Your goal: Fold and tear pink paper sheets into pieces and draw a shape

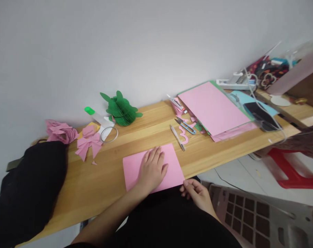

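Note:
A folded-looking sheet of pink paper (169, 162) lies at the front edge of the wooden table. My left hand (152, 170) rests flat on its middle, fingers stretched out. At the paper's near right corner, my right hand (198, 193) pinches the paper between thumb and fingers. Just beyond the paper, to the right, are a pen (177, 137), a curled pink cut-out (183, 136) and blue-handled thread snips (186, 126).
A stack of pink sheets (215, 106) lies right, by a glue tube (177, 104). Behind stand a green honeycomb paper figure (121, 109), a pink paper bow (89, 141), tape ring (109, 134) and crumpled pink paper (60, 131). Black cloth (34, 186) covers the left; a red stool (293, 168) stands right.

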`<action>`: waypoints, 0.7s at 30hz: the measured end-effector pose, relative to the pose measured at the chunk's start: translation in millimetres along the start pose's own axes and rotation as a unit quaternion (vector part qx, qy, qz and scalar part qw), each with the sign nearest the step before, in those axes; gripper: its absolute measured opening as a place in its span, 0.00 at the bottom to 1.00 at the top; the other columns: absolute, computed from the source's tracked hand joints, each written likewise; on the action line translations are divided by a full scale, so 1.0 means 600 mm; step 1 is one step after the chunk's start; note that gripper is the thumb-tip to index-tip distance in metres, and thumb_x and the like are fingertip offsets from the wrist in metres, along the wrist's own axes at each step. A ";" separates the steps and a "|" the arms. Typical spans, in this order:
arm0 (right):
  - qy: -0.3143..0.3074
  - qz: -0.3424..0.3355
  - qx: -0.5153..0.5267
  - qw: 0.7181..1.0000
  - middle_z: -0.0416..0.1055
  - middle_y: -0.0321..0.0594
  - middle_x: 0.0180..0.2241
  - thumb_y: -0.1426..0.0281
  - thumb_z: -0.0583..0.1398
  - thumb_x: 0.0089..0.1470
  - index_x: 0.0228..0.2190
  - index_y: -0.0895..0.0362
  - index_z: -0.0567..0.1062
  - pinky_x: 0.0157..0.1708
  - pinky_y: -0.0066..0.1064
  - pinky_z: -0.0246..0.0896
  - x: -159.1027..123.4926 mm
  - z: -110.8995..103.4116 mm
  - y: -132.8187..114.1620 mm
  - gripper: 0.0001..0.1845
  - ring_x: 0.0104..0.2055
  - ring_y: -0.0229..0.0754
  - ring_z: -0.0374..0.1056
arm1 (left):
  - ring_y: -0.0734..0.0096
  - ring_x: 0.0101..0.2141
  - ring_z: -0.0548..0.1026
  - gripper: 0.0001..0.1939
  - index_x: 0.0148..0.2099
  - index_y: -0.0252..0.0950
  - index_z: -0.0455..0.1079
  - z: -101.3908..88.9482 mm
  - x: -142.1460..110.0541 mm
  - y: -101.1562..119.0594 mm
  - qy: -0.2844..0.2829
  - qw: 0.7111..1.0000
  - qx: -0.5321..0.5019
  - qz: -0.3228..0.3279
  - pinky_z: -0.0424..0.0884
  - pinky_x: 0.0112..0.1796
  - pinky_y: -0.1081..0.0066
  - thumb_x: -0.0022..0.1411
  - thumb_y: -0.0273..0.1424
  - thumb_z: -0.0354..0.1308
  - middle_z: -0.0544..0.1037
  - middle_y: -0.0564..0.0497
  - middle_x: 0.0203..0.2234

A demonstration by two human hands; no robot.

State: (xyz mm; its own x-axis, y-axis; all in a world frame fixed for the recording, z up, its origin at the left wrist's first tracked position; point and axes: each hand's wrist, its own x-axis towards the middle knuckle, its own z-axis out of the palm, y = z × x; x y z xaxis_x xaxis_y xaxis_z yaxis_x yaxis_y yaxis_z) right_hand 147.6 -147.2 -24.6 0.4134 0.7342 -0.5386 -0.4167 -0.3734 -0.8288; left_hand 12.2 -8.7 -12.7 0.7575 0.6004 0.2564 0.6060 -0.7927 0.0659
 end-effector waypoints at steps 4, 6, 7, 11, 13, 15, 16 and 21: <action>-0.012 0.001 0.003 1.000 0.72 0.40 0.19 0.46 0.69 0.34 0.19 0.60 0.74 0.19 0.26 0.54 -0.001 -0.003 0.002 0.28 0.19 0.34 0.63 | 0.51 0.57 0.68 0.21 0.55 0.28 0.68 -0.003 0.001 0.001 -0.019 1.000 -0.007 -0.006 0.64 0.55 0.52 0.66 0.36 0.49 0.70 0.36 0.57; -0.016 -0.005 -0.002 1.000 0.72 0.40 0.19 0.47 0.68 0.36 0.20 0.60 0.74 0.20 0.25 0.55 -0.001 -0.005 0.005 0.27 0.19 0.34 0.63 | 0.51 0.57 0.68 0.21 0.55 0.28 0.68 -0.006 0.002 0.000 -0.028 1.000 -0.011 -0.007 0.64 0.55 0.52 0.67 0.36 0.49 0.70 0.36 0.58; -0.018 -0.010 -0.006 1.000 0.72 0.40 0.19 0.47 0.68 0.38 0.20 0.60 0.74 0.20 0.25 0.55 -0.001 -0.006 0.007 0.27 0.19 0.34 0.63 | 0.51 0.57 0.67 0.21 0.55 0.28 0.68 -0.007 0.003 0.000 -0.032 0.999 -0.013 -0.008 0.64 0.55 0.51 0.67 0.36 0.48 0.70 0.36 0.58; -0.017 -0.052 -0.040 0.998 0.72 0.38 0.19 0.50 0.65 0.45 0.22 0.59 0.74 0.21 0.25 0.57 0.003 -0.014 0.024 0.23 0.19 0.34 0.63 | 0.52 0.58 0.67 0.21 0.56 0.29 0.68 -0.009 0.004 0.000 -0.047 0.999 -0.018 -0.011 0.63 0.56 0.51 0.67 0.36 0.47 0.69 0.37 0.58; -0.018 -0.073 -0.070 0.995 0.71 0.37 0.19 0.52 0.64 0.49 0.22 0.59 0.74 0.22 0.25 0.58 0.004 -0.021 0.032 0.22 0.20 0.34 0.63 | 0.52 0.58 0.67 0.21 0.56 0.29 0.68 -0.009 0.004 0.001 -0.052 0.998 -0.020 -0.016 0.63 0.56 0.51 0.68 0.36 0.47 0.69 0.38 0.58; -0.023 -0.089 -0.116 0.989 0.71 0.37 0.18 0.53 0.61 0.52 0.22 0.58 0.73 0.21 0.25 0.58 0.003 -0.030 0.033 0.21 0.19 0.34 0.63 | 0.52 0.58 0.67 0.21 0.56 0.29 0.68 -0.008 0.004 0.001 -0.055 0.998 -0.021 -0.021 0.63 0.56 0.51 0.68 0.37 0.47 0.69 0.38 0.58; -0.020 -0.105 -0.146 0.983 0.71 0.36 0.18 0.54 0.60 0.54 0.22 0.58 0.73 0.21 0.25 0.58 0.001 -0.034 0.030 0.20 0.19 0.35 0.64 | 0.52 0.58 0.67 0.21 0.56 0.29 0.68 -0.008 0.004 0.002 -0.056 0.998 -0.022 -0.022 0.63 0.56 0.51 0.68 0.37 0.47 0.69 0.38 0.58; 0.057 -0.348 -0.358 0.865 0.73 0.36 0.22 0.67 0.57 0.59 0.27 0.56 0.74 0.24 0.25 0.61 0.007 -0.031 -0.026 0.11 0.22 0.36 0.67 | 0.52 0.58 0.66 0.22 0.56 0.29 0.68 -0.007 0.003 0.002 -0.057 0.998 -0.025 -0.023 0.62 0.56 0.51 0.67 0.37 0.47 0.70 0.38 0.58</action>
State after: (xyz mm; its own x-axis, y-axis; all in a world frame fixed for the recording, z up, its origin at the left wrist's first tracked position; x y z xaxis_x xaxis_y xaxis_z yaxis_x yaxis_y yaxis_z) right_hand 170.6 -148.6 -16.9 0.4561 0.8773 0.1497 0.5560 -0.1495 -0.8176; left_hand 13.2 -9.3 -8.3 0.7534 0.6423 0.1408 0.6302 -0.7664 0.1243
